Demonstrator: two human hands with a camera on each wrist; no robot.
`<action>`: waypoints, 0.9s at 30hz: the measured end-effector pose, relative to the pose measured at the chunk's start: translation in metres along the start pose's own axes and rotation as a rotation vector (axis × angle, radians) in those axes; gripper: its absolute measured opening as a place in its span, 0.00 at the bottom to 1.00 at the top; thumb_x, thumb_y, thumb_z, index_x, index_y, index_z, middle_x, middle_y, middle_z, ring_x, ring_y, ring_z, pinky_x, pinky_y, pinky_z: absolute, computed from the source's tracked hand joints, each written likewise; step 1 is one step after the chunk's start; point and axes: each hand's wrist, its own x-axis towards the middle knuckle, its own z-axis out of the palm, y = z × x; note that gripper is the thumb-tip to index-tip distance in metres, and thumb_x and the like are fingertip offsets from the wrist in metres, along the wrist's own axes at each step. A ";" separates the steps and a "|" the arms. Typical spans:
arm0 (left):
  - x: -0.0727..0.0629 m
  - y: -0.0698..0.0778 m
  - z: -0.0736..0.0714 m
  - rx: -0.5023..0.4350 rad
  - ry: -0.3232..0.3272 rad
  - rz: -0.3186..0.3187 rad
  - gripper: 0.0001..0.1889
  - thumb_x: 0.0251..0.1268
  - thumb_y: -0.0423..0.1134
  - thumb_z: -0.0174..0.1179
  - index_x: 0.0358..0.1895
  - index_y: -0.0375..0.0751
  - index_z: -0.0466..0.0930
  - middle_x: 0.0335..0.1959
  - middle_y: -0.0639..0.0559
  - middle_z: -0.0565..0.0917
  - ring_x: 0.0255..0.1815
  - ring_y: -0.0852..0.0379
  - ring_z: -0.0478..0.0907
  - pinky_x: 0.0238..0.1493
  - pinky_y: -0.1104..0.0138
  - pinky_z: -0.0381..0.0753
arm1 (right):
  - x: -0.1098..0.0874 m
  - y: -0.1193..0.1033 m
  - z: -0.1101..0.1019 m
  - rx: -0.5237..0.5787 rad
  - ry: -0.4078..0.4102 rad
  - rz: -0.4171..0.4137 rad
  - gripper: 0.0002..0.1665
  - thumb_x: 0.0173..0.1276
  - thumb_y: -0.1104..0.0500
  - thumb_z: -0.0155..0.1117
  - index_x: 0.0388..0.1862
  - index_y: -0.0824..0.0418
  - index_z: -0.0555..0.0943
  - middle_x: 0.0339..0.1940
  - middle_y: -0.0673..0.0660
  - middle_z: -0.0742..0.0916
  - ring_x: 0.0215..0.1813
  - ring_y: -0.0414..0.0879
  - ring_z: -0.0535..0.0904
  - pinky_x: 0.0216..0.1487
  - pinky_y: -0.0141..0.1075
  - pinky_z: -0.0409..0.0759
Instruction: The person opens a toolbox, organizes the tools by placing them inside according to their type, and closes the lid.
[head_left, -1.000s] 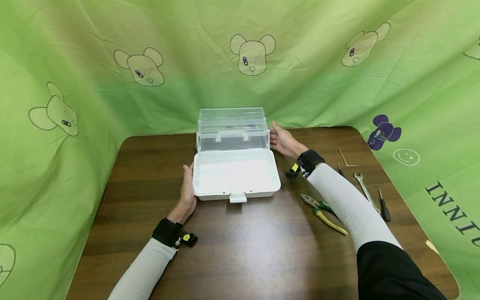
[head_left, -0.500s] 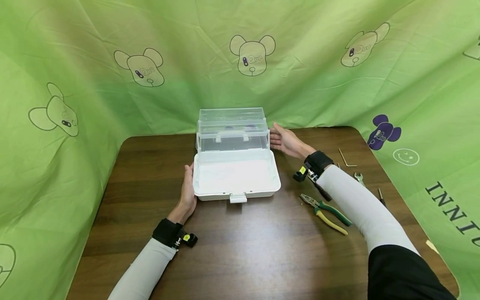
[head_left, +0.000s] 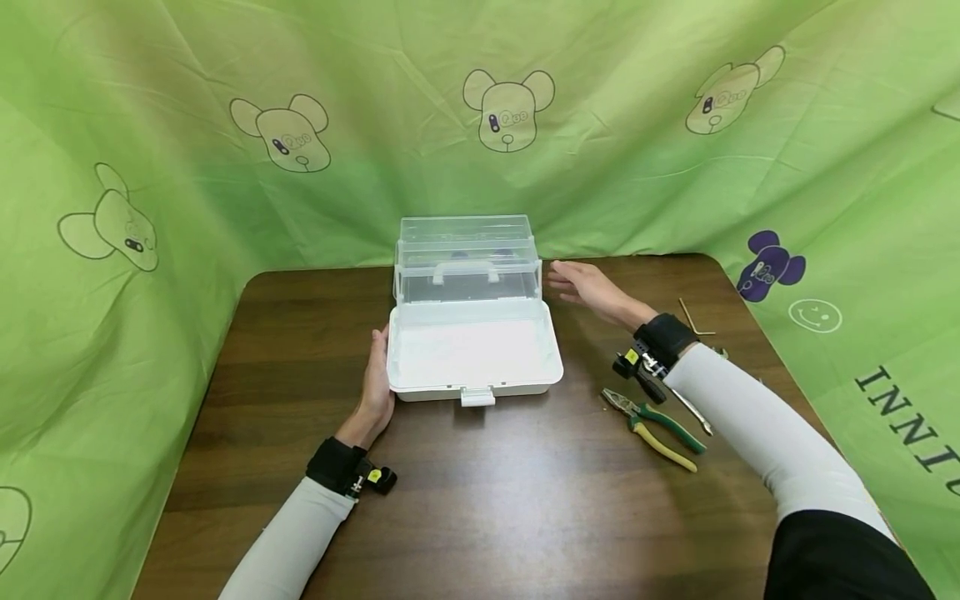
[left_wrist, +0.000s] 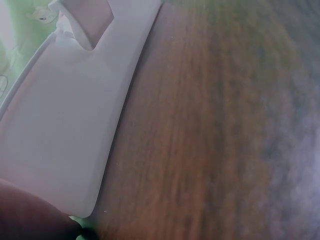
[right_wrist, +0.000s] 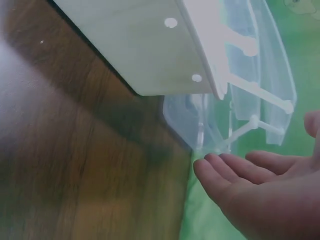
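Observation:
A white plastic toolbox (head_left: pixel 476 350) stands open at the back middle of the table, its clear lid and trays (head_left: pixel 465 250) folded up behind the white base. My left hand (head_left: pixel 372 387) rests with straight fingers along the left side of the base; in the left wrist view only a dark edge of the hand shows beside the box wall (left_wrist: pixel 65 110). To the right of the clear trays, my right hand (head_left: pixel 592 292) is held in the air, apart from the box. Its fingers (right_wrist: pixel 220 182) are relaxed and hold nothing in the right wrist view.
Combination pliers (head_left: pixel 652 429) with green and yellow handles lie right of the box. Beyond the right arm is a hex key (head_left: pixel 693 319). A screwdriver (head_left: pixel 651 387) and other tools are partly hidden by the sleeve. A green curtain (head_left: pixel 360 167) hangs behind the wooden table (head_left: pixel 480 500).
My right hand has drawn away from the clear trays, moving right and slightly toward me, and its arm now covers more tools. The left hand and the toolbox have stayed put.

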 end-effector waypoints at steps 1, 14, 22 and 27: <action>0.000 0.000 0.000 0.000 -0.004 0.001 0.36 0.89 0.58 0.25 0.88 0.40 0.41 0.89 0.46 0.45 0.88 0.51 0.40 0.85 0.52 0.42 | -0.004 0.000 -0.002 -0.026 0.002 -0.004 0.42 0.90 0.45 0.42 0.85 0.74 0.50 0.83 0.76 0.62 0.84 0.67 0.58 0.82 0.56 0.58; 0.000 -0.001 0.001 -0.016 -0.004 0.005 0.39 0.88 0.62 0.26 0.88 0.40 0.41 0.89 0.46 0.45 0.88 0.52 0.40 0.85 0.53 0.42 | -0.055 -0.003 -0.017 -0.295 0.002 -0.094 0.36 0.89 0.51 0.46 0.82 0.75 0.60 0.77 0.77 0.71 0.78 0.72 0.67 0.77 0.61 0.65; 0.001 -0.002 0.000 -0.014 -0.008 0.020 0.37 0.89 0.59 0.24 0.88 0.39 0.41 0.88 0.45 0.46 0.88 0.51 0.41 0.85 0.53 0.43 | -0.079 -0.007 -0.017 -0.520 0.059 -0.152 0.34 0.88 0.47 0.47 0.79 0.70 0.69 0.73 0.71 0.78 0.76 0.67 0.72 0.75 0.60 0.67; 0.002 -0.003 -0.001 -0.025 -0.010 0.035 0.37 0.89 0.58 0.24 0.87 0.38 0.42 0.88 0.45 0.47 0.88 0.51 0.42 0.85 0.53 0.43 | -0.095 -0.006 -0.017 -0.620 0.084 -0.161 0.35 0.88 0.43 0.48 0.79 0.67 0.71 0.76 0.69 0.77 0.77 0.66 0.70 0.73 0.62 0.68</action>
